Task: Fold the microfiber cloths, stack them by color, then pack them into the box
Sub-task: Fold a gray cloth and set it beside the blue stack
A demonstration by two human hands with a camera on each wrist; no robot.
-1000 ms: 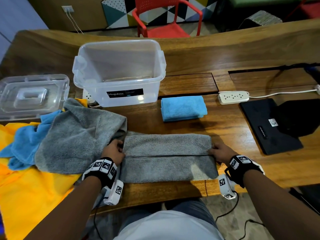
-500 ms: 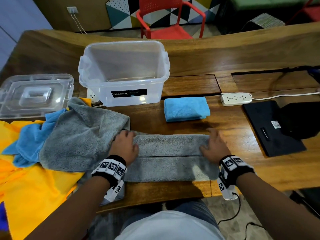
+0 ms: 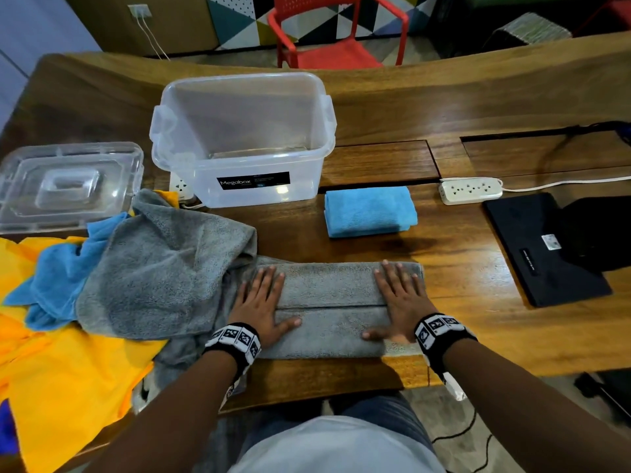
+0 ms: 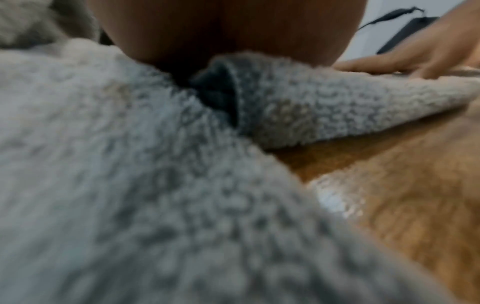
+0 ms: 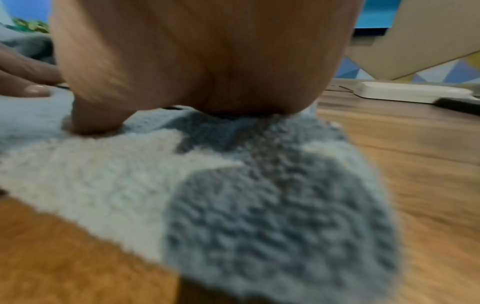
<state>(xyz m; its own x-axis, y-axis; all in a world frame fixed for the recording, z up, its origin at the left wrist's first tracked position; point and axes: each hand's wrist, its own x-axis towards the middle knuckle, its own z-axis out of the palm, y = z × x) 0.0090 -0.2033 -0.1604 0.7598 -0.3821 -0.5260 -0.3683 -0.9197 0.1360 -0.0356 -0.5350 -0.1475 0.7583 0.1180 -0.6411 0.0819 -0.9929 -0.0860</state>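
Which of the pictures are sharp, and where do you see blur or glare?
Head view: sharp, edges bent by the wide lens, a glare spot on the clear box. Left wrist view: grey cloth close and blurred. Right wrist view: also soft, the right hand fills the top.

**Wooden table and what lies on it**

The wooden table (image 3: 392, 107) carries a clear plastic box (image 3: 243, 138) near its middle, with the clear lid (image 3: 68, 186) lying flat to its left. A folded blue cloth (image 3: 370, 211) sits just right of the box. Near the front edge lies a grey cloth folded into a long strip (image 3: 333, 308). To its left is a loose pile: grey cloth (image 3: 164, 268), blue cloth (image 3: 61, 278) and yellow cloth (image 3: 75, 380). A white power strip (image 3: 471, 190) and a flat black device (image 3: 543, 247) lie on the right.
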